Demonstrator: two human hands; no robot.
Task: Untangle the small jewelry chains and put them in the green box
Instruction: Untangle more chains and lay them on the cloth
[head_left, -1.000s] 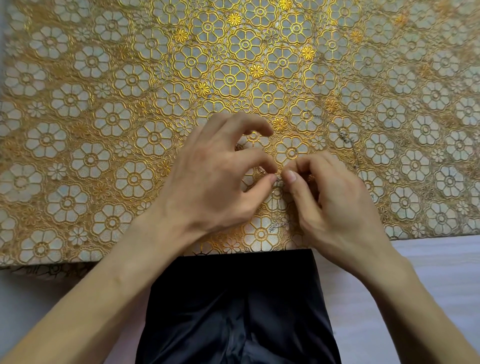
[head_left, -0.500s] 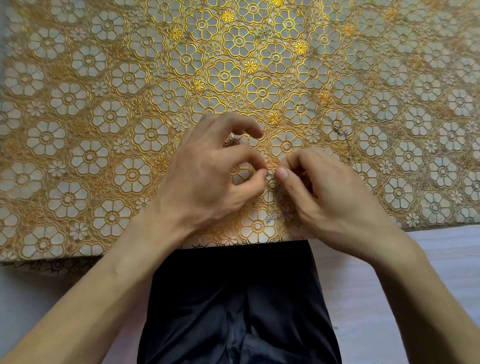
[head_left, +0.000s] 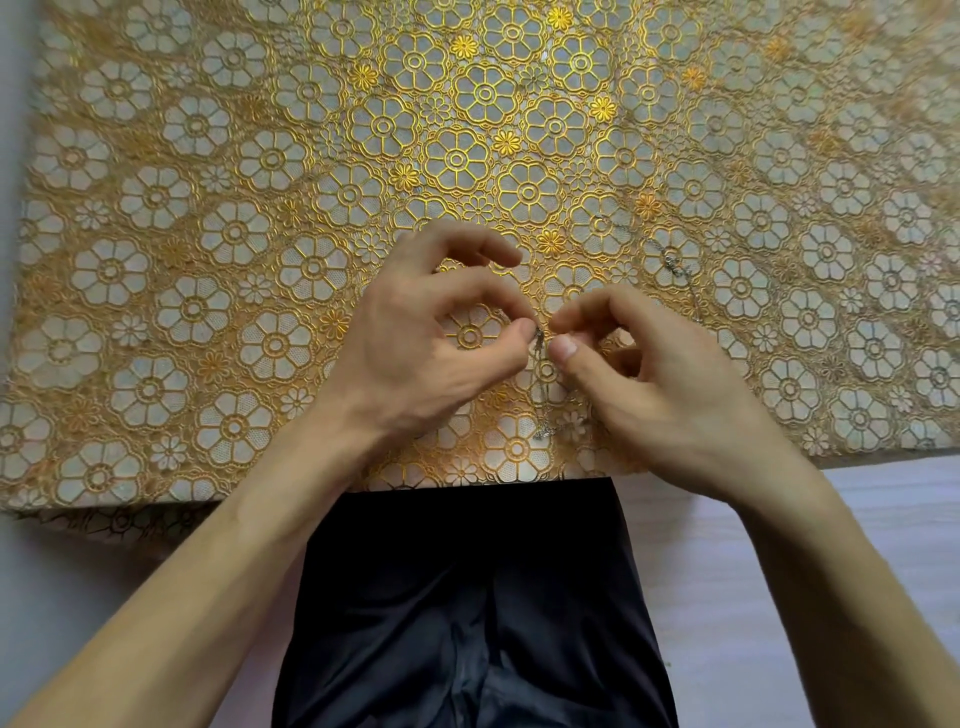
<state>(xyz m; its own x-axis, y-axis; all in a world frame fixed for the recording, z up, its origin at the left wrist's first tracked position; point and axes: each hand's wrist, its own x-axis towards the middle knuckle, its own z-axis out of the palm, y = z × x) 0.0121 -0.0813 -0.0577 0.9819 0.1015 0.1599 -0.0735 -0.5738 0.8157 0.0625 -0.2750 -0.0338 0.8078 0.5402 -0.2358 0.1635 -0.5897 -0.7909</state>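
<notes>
The left hand and right hand each have a thumb-and-forefinger grip closed on a fine silver chain just left of the right hand's thumb. Its tail trails onto the floral tabletop. A hard pull could tighten the knot or snap a link. No green box is in view.

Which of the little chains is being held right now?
The chain in the middle, pinched between the left hand and the right hand and dangling toward the table edge. The other chain lies on the flowery cloth, farther right, with no fingers on it.
</notes>
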